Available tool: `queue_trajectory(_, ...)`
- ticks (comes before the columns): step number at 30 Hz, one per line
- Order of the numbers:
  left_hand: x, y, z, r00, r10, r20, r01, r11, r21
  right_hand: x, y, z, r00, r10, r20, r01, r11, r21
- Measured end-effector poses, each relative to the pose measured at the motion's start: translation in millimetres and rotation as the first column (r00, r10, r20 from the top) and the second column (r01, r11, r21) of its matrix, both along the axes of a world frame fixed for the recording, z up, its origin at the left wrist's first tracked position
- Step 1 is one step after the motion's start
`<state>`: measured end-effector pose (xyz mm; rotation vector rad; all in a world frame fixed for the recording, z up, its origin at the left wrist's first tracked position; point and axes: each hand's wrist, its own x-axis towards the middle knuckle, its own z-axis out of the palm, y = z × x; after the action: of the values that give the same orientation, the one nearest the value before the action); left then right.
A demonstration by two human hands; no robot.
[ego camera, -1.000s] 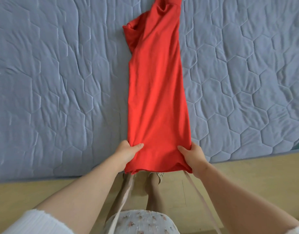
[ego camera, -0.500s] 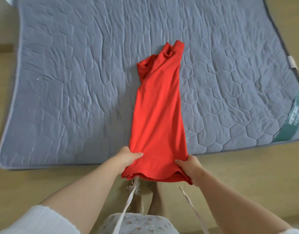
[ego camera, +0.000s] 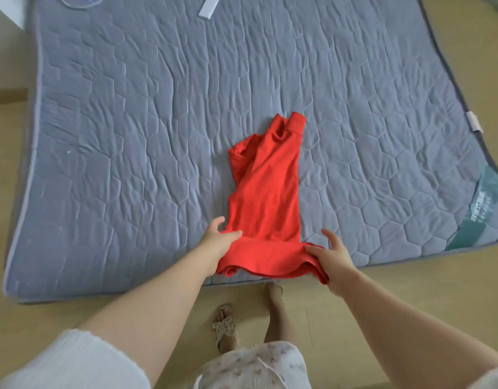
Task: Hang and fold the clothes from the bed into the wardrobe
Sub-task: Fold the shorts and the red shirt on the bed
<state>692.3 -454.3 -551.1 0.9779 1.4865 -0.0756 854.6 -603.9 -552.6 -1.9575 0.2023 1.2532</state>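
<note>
Hands stretch forward from both arms: the left hand [ego camera: 218, 242] and the right hand [ego camera: 332, 256] each pinch a bottom corner of the red shirt [ego camera: 266, 197], thumbs on top. It lies as a long narrow strip on the grey mattress [ego camera: 129, 136], its hem lifted near the front edge.

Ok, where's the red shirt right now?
In the head view the red shirt lies centre on the grey mattress near its front edge, hem held by the left hand and right hand.

A matt red cloth garment [ego camera: 266, 192] is seen on grey quilted fabric bedding [ego camera: 129, 136]; smooth, pale wood-look flooring [ego camera: 410, 279] lies beyond its near edge.
</note>
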Motion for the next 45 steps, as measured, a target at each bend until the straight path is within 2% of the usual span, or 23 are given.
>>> queue_trajectory(6, 91.2, 87.2, 6.4, 0.956, 0.260, 0.133, -0.249, 0.964, -0.097, 83.3, 102.1, 2.4, 0.978, -0.208, -0.029, 0.210, 0.973, 0.101)
queue_trajectory(9, 139.6, 134.5, 9.0, 0.924, 0.339, 0.178, -0.335, 0.941, -0.058, 125.8, 159.0, 6.0, 0.971, -0.239, -0.013, 0.237, 0.951, 0.200)
queue_trajectory(12, 176.2, 173.1, 5.6, 0.869, 0.393, 0.302, -0.436, 0.895, 0.091, 160.9, 203.7, 5.4, 0.982, -0.183, 0.053, 0.160, 0.944, 0.288)
queue_trajectory(14, 188.7, 182.8, 0.1, 0.877, 0.300, 0.376, -0.372, 0.918, 0.136, 173.5, 217.4, 0.2, 0.991, -0.101, 0.082, 0.072, 0.951, 0.300)
queue_trajectory(16, 190.2, 179.8, -11.2, 0.939, 0.182, 0.292, -0.247, 0.948, 0.203, 175.1, 217.4, -10.6, 0.995, -0.029, 0.099, 0.002, 0.966, 0.257)
queue_trajectory(19, 176.4, 160.6, -40.0, 0.996, 0.091, 0.025, -0.094, 0.952, 0.291, 160.8, 202.3, -36.1, 0.985, 0.127, 0.119, -0.144, 0.978, 0.148)
queue_trajectory(21, 163.7, 145.6, -59.0, 0.992, 0.043, -0.122, -0.008, 0.962, 0.272, 149.9, 192.5, -52.0, 0.980, 0.179, 0.085, -0.186, 0.980, 0.077)
queue_trajectory(24, 148.9, 132.8, -81.7, 0.963, -0.022, -0.267, 0.090, 0.965, 0.246, 139.7, 183.8, -74.5, 0.978, 0.202, 0.047, -0.202, 0.979, -0.009)
queue_trajectory(28, 143.0, 140.1, -108.5, 0.935, -0.014, -0.354, 0.114, 0.958, 0.263, 138.5, 183.9, -105.8, 0.980, 0.192, 0.049, -0.189, 0.980, -0.058)
queue_trajectory(34, 153.0, 171.9, -149.7, 0.990, 0.093, -0.102, -0.079, 0.988, 0.136, 147.9, 208.3, -152.8, 0.995, 0.100, 0.024, -0.098, 0.990, -0.100)
queue_trajectory(38, 160.6, 184.2, -165.0, 0.990, 0.083, -0.111, -0.070, 0.991, 0.115, 151.6, 220.7, -161.9, 0.993, -0.038, -0.107, 0.031, 0.997, -0.071)
queue_trajectory(41, 165.9, 190.6, -155.8, 0.996, 0.052, -0.068, -0.048, 0.997, 0.059, 153.7, 226.8, -152.9, 0.983, -0.053, -0.174, 0.045, 0.998, -0.046)
queue_trajectory(45, 165.4, 211.7, -123.5, 0.966, 0.224, 0.128, -0.218, 0.974, -0.055, 165.6, 234.7, -123.0, 0.958, -0.145, -0.247, 0.157, 0.987, 0.030)
